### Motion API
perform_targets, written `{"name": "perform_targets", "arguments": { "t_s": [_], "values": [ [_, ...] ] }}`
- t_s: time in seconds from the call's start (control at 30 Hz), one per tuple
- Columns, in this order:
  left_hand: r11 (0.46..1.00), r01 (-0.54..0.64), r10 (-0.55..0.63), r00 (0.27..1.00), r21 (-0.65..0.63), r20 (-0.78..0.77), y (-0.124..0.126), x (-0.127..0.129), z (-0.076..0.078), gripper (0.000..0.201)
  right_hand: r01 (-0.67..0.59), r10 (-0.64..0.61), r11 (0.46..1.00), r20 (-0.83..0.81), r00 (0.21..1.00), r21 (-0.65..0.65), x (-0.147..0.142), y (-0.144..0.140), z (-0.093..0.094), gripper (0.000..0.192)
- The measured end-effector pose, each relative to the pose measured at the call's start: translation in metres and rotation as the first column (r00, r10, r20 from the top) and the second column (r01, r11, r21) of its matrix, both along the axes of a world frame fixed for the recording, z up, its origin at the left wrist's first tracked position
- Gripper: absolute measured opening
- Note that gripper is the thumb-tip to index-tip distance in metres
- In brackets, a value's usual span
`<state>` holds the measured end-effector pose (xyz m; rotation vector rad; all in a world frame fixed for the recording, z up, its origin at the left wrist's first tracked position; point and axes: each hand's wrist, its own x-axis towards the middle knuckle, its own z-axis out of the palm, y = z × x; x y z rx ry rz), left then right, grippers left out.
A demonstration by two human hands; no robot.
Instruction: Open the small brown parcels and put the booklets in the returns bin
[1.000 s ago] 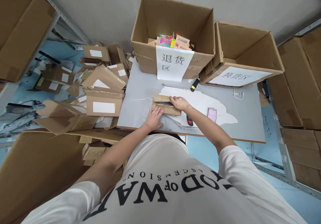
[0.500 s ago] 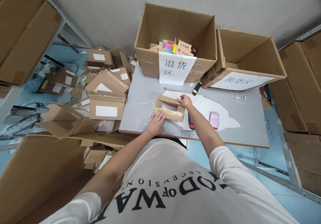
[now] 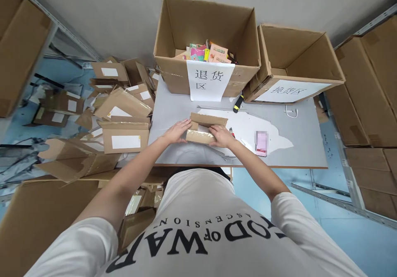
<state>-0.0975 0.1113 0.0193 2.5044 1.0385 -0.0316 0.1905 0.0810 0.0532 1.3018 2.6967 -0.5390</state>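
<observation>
A small cardboard box [image 3: 200, 137] stands on the grey table in front of me, its top flaps raised and clear tape shining on its near side. My left hand [image 3: 178, 131] grips its left end, with the fingertips at the upper edge. At the other end, my right hand [image 3: 221, 135] is closed round the right side, fingers over the rim. Something pale shows inside the box, but I cannot make it out. Just beyond my right hand, a red and black object [image 3: 232, 132] is mostly hidden.
Behind stand a large carton [image 3: 173, 72] with colourful packets [image 3: 201, 53] and another carton [image 3: 257, 84], both labelled. A yellow and black tool [image 3: 238, 103] and a phone [image 3: 261, 143] lie on the table [image 3: 304, 144]. Several opened boxes [image 3: 124, 122] are heaped left.
My left hand has moved from the box's near side to its left end. My right hand has come down onto the right side. The far flap now stands higher.
</observation>
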Motion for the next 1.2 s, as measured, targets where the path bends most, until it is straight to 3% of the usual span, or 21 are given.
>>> {"name": "perform_targets", "arguments": {
  "t_s": [0.07,0.17,0.2,0.3,0.4,0.5,0.6,0.7,0.8,0.87,0.93,1.03,1.2],
  "values": [
    [0.999,0.037,-0.037,0.999,-0.023,-0.008,0.007,-0.002,-0.005,0.090,0.020,-0.020,1.000,0.040,0.999,0.008,-0.003,-0.003,0.000,0.059],
    [0.999,0.005,-0.006,1.000,-0.042,-0.030,0.006,0.001,-0.008,0.085,0.030,-0.032,0.999,0.071,0.997,0.034,-0.005,-0.017,0.004,0.028],
    [0.999,-0.012,0.010,0.999,-0.044,-0.037,0.004,0.003,-0.008,0.084,0.032,-0.036,0.998,0.074,0.997,0.051,-0.004,-0.025,0.004,0.026],
    [0.998,-0.050,0.048,0.998,-0.044,-0.046,-0.002,0.008,-0.005,0.084,0.021,-0.026,0.995,0.056,0.998,0.100,0.002,-0.056,-0.006,0.041],
    [0.997,-0.059,0.057,0.997,-0.045,-0.052,-0.006,0.012,-0.003,0.084,-0.001,-0.004,0.992,0.036,0.999,0.129,0.009,-0.081,-0.029,0.052],
    [0.998,-0.058,0.055,0.996,-0.038,-0.071,-0.008,0.014,0.001,0.084,0.006,-0.009,0.993,0.027,1.000,0.118,0.012,-0.090,-0.049,0.061],
    [0.998,-0.058,0.057,0.992,-0.011,-0.114,-0.011,0.016,0.008,0.083,0.014,-0.014,0.996,0.007,1.000,0.091,0.012,-0.090,-0.052,0.061],
    [0.994,-0.098,0.104,0.983,0.046,-0.153,-0.016,0.021,0.017,0.075,0.032,-0.029,0.997,-0.052,0.998,0.071,0.012,-0.087,-0.040,0.051],
    [0.980,-0.141,0.158,0.981,0.142,-0.116,-0.020,0.034,0.026,0.053,0.112,-0.105,0.992,-0.120,0.987,0.056,0.012,-0.074,-0.019,0.041],
    [0.979,-0.104,0.120,0.989,0.176,-0.081,-0.019,0.048,0.030,0.043,0.155,-0.149,0.987,-0.123,0.981,0.041,0.011,-0.056,-0.003,0.039],
    [0.989,-0.006,0.019,0.996,0.147,-0.091,-0.013,0.066,0.032,0.037,0.141,-0.140,0.990,-0.063,0.988,0.005,0.006,-0.032,0.010,0.038],
    [0.988,0.148,-0.138,0.967,0.034,-0.212,-0.001,0.090,0.030,0.029,0.028,-0.025,0.998,0.058,0.998,-0.054,-0.009,0.002,0.018,0.039],
    [0.983,0.180,-0.175,0.914,-0.019,-0.366,0.008,0.108,0.021,0.021,-0.037,0.059,0.997,0.336,0.940,-0.071,-0.033,0.021,0.007,0.029]
  ]
}}
